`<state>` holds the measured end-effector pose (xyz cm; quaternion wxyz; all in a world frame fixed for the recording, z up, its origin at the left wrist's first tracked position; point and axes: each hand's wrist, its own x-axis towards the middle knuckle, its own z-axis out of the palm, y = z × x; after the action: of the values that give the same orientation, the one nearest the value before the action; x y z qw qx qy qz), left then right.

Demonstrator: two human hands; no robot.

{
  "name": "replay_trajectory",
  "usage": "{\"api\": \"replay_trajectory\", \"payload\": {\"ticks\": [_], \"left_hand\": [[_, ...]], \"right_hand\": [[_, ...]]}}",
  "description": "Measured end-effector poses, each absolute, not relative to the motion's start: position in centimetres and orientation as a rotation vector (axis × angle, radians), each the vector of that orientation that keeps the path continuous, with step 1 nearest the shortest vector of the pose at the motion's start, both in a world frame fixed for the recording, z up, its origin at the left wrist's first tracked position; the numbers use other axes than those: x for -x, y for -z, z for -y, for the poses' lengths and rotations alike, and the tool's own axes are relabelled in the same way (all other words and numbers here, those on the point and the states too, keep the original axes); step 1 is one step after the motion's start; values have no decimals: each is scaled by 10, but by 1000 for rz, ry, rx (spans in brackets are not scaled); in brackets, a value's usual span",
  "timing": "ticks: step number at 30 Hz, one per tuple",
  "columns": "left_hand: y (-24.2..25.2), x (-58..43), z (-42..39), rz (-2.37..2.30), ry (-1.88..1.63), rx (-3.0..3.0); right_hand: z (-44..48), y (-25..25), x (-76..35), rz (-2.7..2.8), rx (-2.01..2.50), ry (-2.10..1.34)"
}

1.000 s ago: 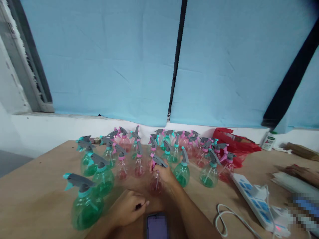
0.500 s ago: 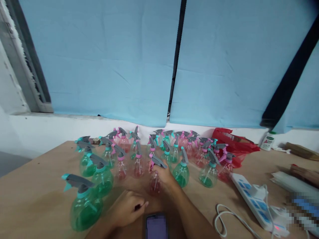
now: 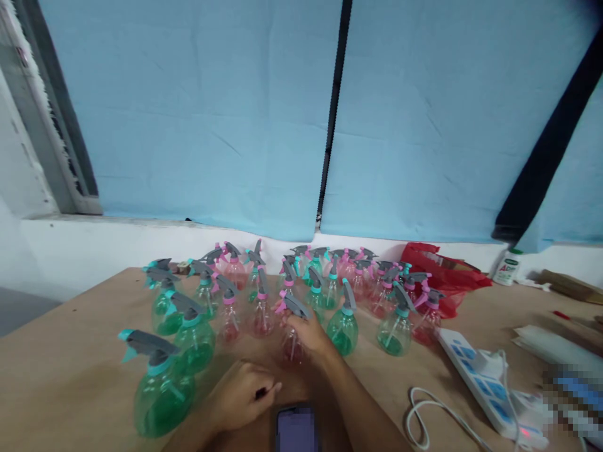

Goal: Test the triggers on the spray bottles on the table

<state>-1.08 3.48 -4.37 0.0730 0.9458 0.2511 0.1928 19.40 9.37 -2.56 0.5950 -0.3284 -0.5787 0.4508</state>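
My right hand [image 3: 306, 331] is wrapped round the neck of a pink spray bottle [image 3: 293, 345] with a grey and pink trigger head, which stands on the table in front of me. Its nozzle points left and away; my fingers partly cover the trigger. My left hand [image 3: 245, 390] rests on the table with its fingers curled in and the thumb stretched to the right. A dark hollow shows between thumb and fingers, and I see no object in it. Left of that hand stands a green spray bottle [image 3: 162, 402] with a teal collar. Another green bottle [image 3: 343, 333] is just right of my right hand.
Several more pink and green spray bottles [image 3: 228, 317] stand behind, towards the wall. A phone [image 3: 296, 430] lies at the near edge. To the right are a power strip [image 3: 480, 383] with a white cable [image 3: 417, 414], a red plastic bag [image 3: 443, 276] and a white bottle [image 3: 507, 267].
The trigger head of the pink spray bottle in my right hand has tipped slightly left and down, and my fingers have shifted a little. My left hand looks the same.
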Motion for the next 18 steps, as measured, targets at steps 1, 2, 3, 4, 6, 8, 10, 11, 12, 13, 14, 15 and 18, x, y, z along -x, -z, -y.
{"api": "replay_trajectory", "payload": {"ticks": [1,2,3,4,6,8,10,11,12,13,14,15,18], "left_hand": [[44,11,-35,-756,-579,-2838],[44,11,-35,-760,-577,-2837],[44,11,-34,-765,-574,-2837],[44,11,-34,-772,-571,-2837],[46,12,-35,-789,-567,-2842],[49,12,-36,-802,-567,-2849],[50,13,-36,-811,-560,-2853],[51,13,-37,-810,-551,-2854],[50,12,-37,-808,-542,-2856],[50,12,-36,-805,-539,-2857],[49,12,-36,-800,-538,-2860],[48,12,-36,-797,-537,-2862],[48,11,-35,-795,-535,-2859]], "right_hand": [[-94,26,-194,1333,766,-1044],[-95,27,-194,1324,763,-1043],[-95,29,-194,1317,758,-1044],[-96,30,-194,1313,755,-1047],[-97,34,-195,1299,772,-1046],[-96,38,-196,1282,785,-1017],[-94,41,-197,1264,773,-967],[-93,42,-198,1257,764,-938],[-91,43,-199,1251,756,-913],[-90,44,-200,1245,751,-891],[-90,45,-201,1240,749,-875],[-90,46,-202,1234,748,-861],[-91,52,-203,1232,753,-811]]}}
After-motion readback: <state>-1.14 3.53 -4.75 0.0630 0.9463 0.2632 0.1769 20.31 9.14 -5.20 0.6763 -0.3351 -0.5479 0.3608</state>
